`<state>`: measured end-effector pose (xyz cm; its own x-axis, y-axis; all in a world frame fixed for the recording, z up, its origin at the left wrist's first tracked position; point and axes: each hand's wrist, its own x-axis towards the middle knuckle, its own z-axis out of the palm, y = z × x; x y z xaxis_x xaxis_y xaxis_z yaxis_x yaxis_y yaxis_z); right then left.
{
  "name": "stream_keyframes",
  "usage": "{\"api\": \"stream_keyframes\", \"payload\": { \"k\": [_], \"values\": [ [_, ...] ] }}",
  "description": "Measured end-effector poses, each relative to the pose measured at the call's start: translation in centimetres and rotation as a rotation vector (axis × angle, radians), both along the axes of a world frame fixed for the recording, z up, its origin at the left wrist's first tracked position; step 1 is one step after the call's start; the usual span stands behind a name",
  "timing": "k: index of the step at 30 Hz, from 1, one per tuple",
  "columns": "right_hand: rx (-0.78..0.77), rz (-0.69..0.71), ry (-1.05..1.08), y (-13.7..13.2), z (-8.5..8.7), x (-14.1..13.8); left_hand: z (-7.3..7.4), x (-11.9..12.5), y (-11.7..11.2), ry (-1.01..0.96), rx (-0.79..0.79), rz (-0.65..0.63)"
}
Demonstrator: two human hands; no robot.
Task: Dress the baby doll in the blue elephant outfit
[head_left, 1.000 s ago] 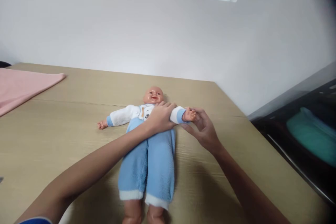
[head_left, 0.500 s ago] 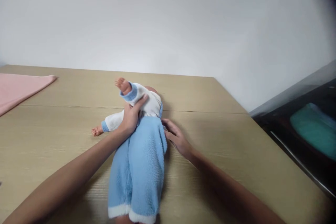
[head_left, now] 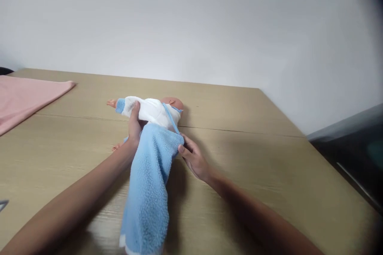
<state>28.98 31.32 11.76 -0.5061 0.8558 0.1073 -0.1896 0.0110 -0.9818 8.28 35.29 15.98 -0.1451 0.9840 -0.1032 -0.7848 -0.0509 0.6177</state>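
A baby doll (head_left: 155, 111) in a white top with blue cuffs lies turned on its side on the table, its head pointing away from me. My left hand (head_left: 135, 125) grips its chest and upper arm, the thumb over the white sleeve; most of those fingers are hidden behind the doll. Fuzzy blue trousers (head_left: 149, 175) with white hems cover its legs. My right hand (head_left: 193, 157) pinches the trousers' waist at the back, thumb in front and fingers behind. From that spot a thin blue strap (head_left: 171, 118) runs up over the doll's back.
A pink cloth (head_left: 30, 97) lies flat on the wooden table (head_left: 254, 159) at the far left. A white wall (head_left: 191, 28) rises behind the table. Something dark (head_left: 353, 155) stands beyond the right edge. A small grey item (head_left: 2, 204) shows at the left border.
The doll has rolled onto its side, its back now turned more toward my right hand. Its raised arm has swung left and down. My right hand has closed on the trousers' waist.
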Motion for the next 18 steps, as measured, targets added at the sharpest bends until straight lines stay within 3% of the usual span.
{"api": "stream_keyframes", "payload": {
  "k": [4, 7, 10, 13, 15, 18],
  "values": [
    [-0.069, -0.077, -0.021, 0.0, -1.6, -0.9, -0.5, -1.4, 0.1, -0.075, -0.028, -0.092],
    [-0.035, -0.018, -0.016, -0.5, -1.3, -1.1, -0.3, -1.7, 0.0, -0.101, -0.026, -0.133],
    [0.063, 0.006, -0.064, -1.3, -0.7, -1.0, -0.1, -1.9, 0.0, -0.139, -0.004, -0.123],
    [0.152, -0.136, -0.066, -2.0, -0.8, -1.2, -0.1, -2.1, 0.3, -0.164, 0.036, -0.077],
    [0.149, -0.192, -0.013, -2.2, -1.1, -1.6, -0.1, -2.3, 0.5, -0.158, 0.068, -0.04],
    [0.071, -0.165, 0.046, -1.7, -1.6, -2.4, -0.1, -2.5, 0.8, -0.131, 0.086, -0.025]
  ]
}}
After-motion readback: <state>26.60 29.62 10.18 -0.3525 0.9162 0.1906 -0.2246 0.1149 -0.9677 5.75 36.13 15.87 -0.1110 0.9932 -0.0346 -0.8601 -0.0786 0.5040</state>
